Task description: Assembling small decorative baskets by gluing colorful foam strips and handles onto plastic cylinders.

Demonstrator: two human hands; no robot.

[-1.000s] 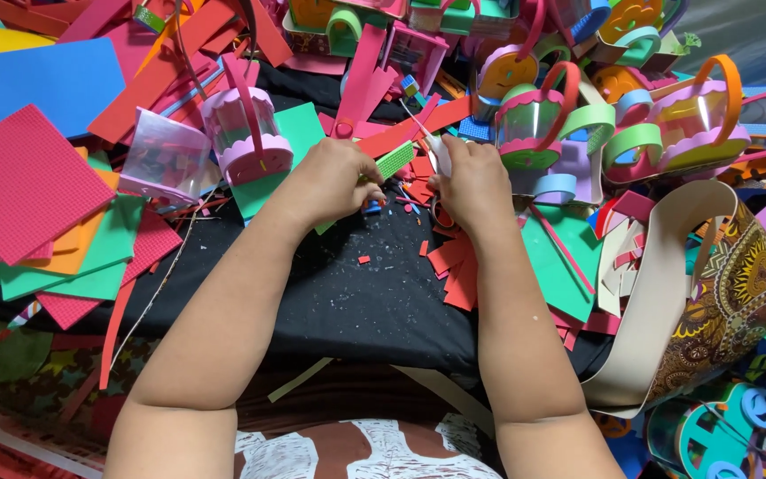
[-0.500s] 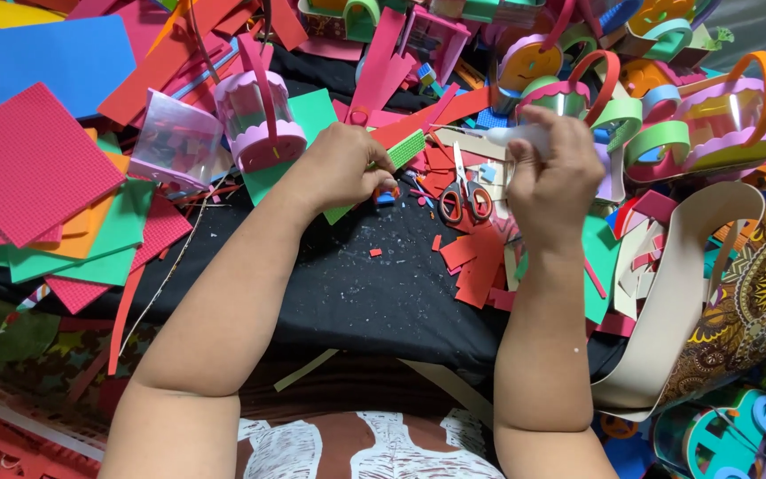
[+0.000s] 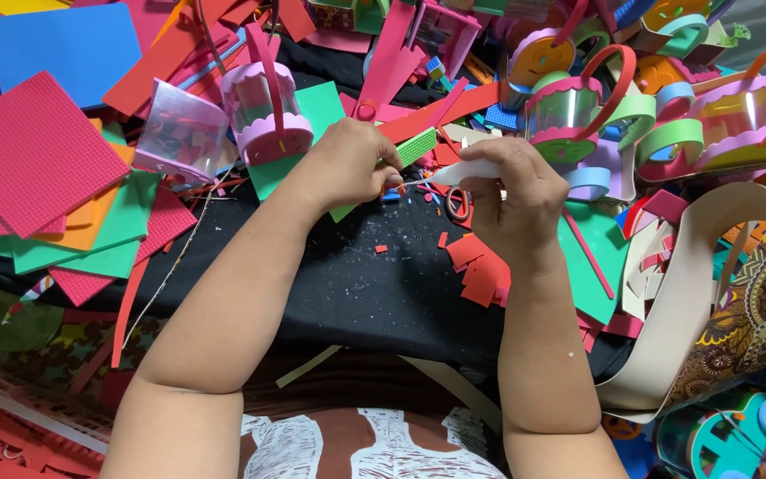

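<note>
**Glue nozzle meets foam piece at crowded craft desk**

A person seated at a desk (image 3: 347,293) draped in black cloth brings a white glue bottle (image 3: 465,171) up to a small green foam piece (image 3: 411,149). The right hand (image 3: 516,200), which a moment ago was lifted higher with the bottle raised over the work, has dropped back toward the middle of the desk, its fingers (image 3: 500,153) clenched around the bottle with the thin nozzle pointing left. The left hand (image 3: 352,164) has stayed near the middle, fingers pinched on the green piece, with the nozzle tip just beside them; whether tip and foam touch cannot be told. Judging by that shift, the work has passed from picking up the glue to applying it. Red-handled scissors (image 3: 458,202) now lie uncovered on the cloth just below the bottle, beside red foam scraps (image 3: 480,266). A pink foam basket (image 3: 268,111) stands beyond the left hand; stacked foam sheets (image 3: 37,151) crowd the desk's left edge, finished baskets (image 3: 578,106) its far right.
</note>
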